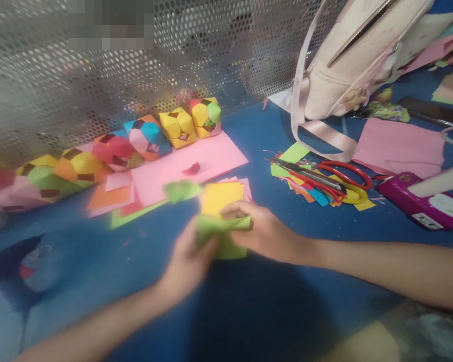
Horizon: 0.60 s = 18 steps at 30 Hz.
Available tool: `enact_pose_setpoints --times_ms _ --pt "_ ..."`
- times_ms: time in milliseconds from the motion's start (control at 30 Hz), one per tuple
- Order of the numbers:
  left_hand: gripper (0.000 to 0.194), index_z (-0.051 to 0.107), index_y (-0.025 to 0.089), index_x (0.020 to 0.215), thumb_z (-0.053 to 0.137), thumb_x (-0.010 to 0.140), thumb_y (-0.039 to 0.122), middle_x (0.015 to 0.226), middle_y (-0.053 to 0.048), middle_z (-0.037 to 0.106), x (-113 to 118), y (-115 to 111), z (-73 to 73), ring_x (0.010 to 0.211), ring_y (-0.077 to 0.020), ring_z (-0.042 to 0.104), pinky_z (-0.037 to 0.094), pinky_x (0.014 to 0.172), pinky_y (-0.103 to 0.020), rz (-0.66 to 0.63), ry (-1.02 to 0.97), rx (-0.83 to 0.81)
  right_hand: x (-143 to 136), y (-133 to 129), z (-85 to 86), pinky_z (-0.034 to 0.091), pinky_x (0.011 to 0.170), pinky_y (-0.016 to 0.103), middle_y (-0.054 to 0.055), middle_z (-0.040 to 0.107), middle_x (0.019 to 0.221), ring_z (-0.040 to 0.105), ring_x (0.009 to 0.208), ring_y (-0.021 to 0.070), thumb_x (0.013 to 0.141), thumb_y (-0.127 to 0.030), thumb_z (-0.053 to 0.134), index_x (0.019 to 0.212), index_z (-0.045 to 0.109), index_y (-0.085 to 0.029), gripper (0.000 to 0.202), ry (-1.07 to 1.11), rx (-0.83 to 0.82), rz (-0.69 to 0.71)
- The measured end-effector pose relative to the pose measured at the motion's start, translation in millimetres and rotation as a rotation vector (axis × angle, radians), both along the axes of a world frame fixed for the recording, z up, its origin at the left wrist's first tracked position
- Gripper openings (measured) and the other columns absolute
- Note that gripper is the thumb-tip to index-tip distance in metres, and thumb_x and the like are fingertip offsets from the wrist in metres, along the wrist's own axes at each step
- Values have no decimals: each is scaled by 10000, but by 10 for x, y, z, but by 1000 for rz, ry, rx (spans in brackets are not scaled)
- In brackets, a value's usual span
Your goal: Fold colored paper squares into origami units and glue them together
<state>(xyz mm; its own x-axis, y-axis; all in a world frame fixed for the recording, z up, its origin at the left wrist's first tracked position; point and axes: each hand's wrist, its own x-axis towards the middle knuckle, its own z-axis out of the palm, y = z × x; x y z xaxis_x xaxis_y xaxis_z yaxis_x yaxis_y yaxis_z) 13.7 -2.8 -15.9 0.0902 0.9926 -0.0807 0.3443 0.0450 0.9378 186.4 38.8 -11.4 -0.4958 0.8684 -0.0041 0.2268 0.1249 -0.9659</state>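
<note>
Your green paper (209,227) is between both hands over the blue bench (147,274), nearer to you than the stack of yellow paper (222,193). The fingers of your left hand (191,249) are closed on its left end; those of your right hand (266,231) are curled closed around its right end. Caution: uneven pressure between hands may skew a crease; an overtight pinch may crumple the curved part; pulling outward could tear the thin sheet. A low sweep could disturb the loose stack. Orientation: the upper fold's long axis runs left to right across your body, almost level, narrow end pointing right. Blur hides the crease line; whether the lower green portion (232,250) belongs to the same sheet cannot be told.
</note>
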Motion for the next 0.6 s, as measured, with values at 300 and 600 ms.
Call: enact_pose_setpoints --times_ms 300,600 --pt "171 549 201 976 544 816 260 912 -24 636 -40 -2 -47 812 -175 588 449 664 -258 116 -50 -28 23 -21 26 446 577 240 -8 570 794 543 668 123 747 -195 543 1042 508 -187 298 12 -147 -30" --pt "164 552 191 940 539 832 314 890 -25 637 -44 4 -45 803 -171 581 442 699 -265 112 -91 -66 5 0 -59 439 618 229 -3 542 795 523 709 112 779 -187 533 991 501 -171 215 133 -111 -80"
